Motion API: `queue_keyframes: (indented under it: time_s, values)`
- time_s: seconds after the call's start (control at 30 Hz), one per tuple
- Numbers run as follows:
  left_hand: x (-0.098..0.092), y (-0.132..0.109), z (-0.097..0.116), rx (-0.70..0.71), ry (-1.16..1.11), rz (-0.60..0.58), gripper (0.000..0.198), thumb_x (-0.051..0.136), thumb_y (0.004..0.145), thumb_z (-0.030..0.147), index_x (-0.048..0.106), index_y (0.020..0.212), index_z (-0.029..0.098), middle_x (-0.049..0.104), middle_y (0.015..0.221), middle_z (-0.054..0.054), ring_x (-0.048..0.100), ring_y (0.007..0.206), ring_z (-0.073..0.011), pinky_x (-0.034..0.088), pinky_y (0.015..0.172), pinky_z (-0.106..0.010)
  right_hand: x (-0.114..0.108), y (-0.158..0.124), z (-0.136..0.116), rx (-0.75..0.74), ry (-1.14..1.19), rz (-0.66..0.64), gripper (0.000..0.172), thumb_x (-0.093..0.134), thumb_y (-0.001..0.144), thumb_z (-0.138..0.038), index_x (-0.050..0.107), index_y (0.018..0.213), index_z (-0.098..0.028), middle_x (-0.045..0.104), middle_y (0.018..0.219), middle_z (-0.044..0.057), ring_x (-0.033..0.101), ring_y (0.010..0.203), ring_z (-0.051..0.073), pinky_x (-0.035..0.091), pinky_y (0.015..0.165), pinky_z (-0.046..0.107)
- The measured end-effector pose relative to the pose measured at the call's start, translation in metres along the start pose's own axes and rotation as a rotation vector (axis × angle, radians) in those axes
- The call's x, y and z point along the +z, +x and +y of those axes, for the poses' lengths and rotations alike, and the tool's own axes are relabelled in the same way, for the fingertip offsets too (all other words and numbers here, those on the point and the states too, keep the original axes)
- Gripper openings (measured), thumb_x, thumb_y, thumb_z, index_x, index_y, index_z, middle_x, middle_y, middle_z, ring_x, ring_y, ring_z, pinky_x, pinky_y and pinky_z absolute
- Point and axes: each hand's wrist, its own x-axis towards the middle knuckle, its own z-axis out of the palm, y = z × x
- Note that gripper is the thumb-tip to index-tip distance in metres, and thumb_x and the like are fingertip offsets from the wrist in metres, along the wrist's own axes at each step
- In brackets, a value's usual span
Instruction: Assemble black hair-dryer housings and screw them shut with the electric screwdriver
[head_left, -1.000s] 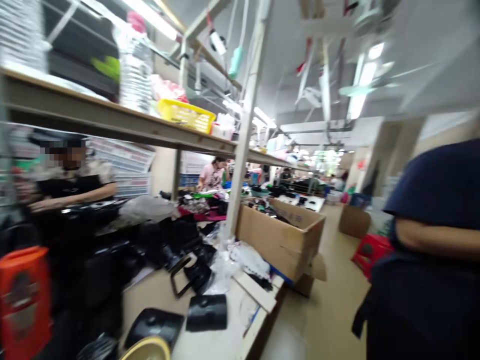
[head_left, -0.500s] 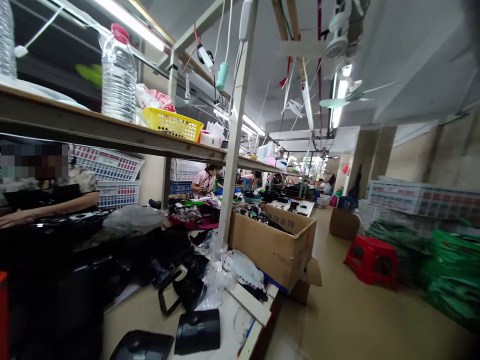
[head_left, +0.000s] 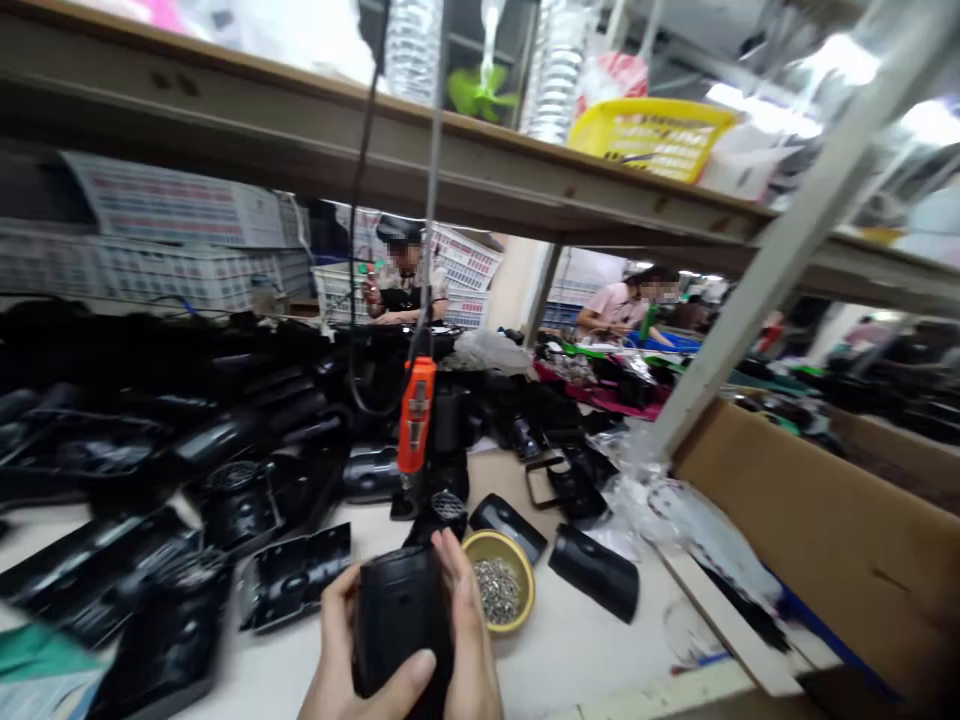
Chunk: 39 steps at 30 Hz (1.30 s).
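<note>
Between my hands is a black plastic housing (head_left: 403,610), held up over the near edge of the table. My left hand (head_left: 337,645) grips its left side, thumb across the front face. Along its right side lies my right hand (head_left: 469,640), fingers fairly straight and pressed against it. Just right of the fingers stands a yellow bowl (head_left: 529,612) of small metal screws (head_left: 496,588). An orange electric screwdriver (head_left: 415,415) hangs point down beyond the housing. Curved black shells (head_left: 596,572) lie right of the bowl, and an open black half shell (head_left: 300,578) lies to the left.
Many black plastic parts (head_left: 225,440) are heaped across the table's left and back. A metal post (head_left: 772,250) and a cardboard box (head_left: 817,540) stand at the right. Overhead runs a shelf (head_left: 480,165) with a yellow basket (head_left: 652,135). Two people sit beyond the table.
The view has swung left and down from the aisle to the table. My hands and the black housing have come into view, along with the screw bowl and the hanging screwdriver.
</note>
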Motion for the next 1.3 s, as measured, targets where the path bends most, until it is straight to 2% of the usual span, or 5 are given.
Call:
queue_keyframes:
  time_s: [0.13, 0.4, 0.67, 0.9, 1.3]
  values:
    - [-0.017, 0.009, -0.01, -0.198, -0.073, 0.045, 0.081, 0.092, 0.06, 0.052, 0.058, 0.128, 0.022, 0.079, 0.115, -0.012, 0.071, 0.114, -0.0386, 0.056, 0.094, -0.04, -0.009, 0.012, -0.002, 0.07, -0.063, 0.049, 0.051, 0.029, 0.108, -0.057, 0.051, 0.146, -0.031, 0.054, 0.155, 0.007, 0.054, 0.141, 0.025, 0.047, 0.114, 0.045]
    - [-0.036, 0.022, -0.025, -0.355, -0.269, 0.094, 0.077, 0.08, 0.069, 0.048, 0.051, 0.135, 0.018, 0.08, 0.085, -0.006, 0.077, 0.085, -0.0305, 0.048, 0.058, -0.027, -0.068, 0.065, -0.019, -0.034, -1.335, -0.199, 0.019, 0.06, 0.091, -0.013, 0.075, 0.082, -0.019, 0.077, 0.094, 0.013, 0.069, 0.102, 0.038, 0.048, 0.086, 0.049]
    - [-0.03, 0.009, -0.015, -0.245, -0.137, 0.123, 0.102, 0.093, 0.056, 0.064, 0.049, 0.137, 0.021, 0.078, 0.084, -0.006, 0.076, 0.077, -0.0279, 0.057, 0.066, -0.031, -0.072, 0.074, -0.003, -0.072, -1.374, -0.249, 0.019, 0.068, 0.08, -0.004, 0.075, 0.077, -0.022, 0.073, 0.07, 0.004, 0.069, 0.084, 0.028, 0.038, 0.078, 0.037]
    - [-0.042, 0.028, -0.011, -0.414, -0.295, 0.181, 0.068, 0.094, 0.069, 0.031, 0.063, 0.128, 0.019, 0.08, 0.1, -0.01, 0.079, 0.089, -0.0257, 0.06, 0.075, -0.027, -0.082, 0.075, 0.003, -0.137, -1.248, -0.246, 0.023, 0.055, 0.088, -0.007, 0.067, 0.074, -0.022, 0.073, 0.08, 0.004, 0.066, 0.087, 0.025, 0.036, 0.078, 0.035]
    - [-0.019, 0.004, 0.04, -0.598, -0.334, 0.138, 0.058, 0.073, 0.093, 0.04, 0.053, 0.145, 0.021, 0.082, 0.101, -0.013, 0.079, 0.068, -0.0239, 0.065, 0.069, -0.036, -0.1, 0.074, 0.0, -0.129, -0.936, -0.157, 0.017, 0.046, 0.097, -0.031, 0.058, 0.086, -0.024, 0.07, 0.077, 0.003, 0.066, 0.069, 0.022, 0.05, 0.064, 0.032]
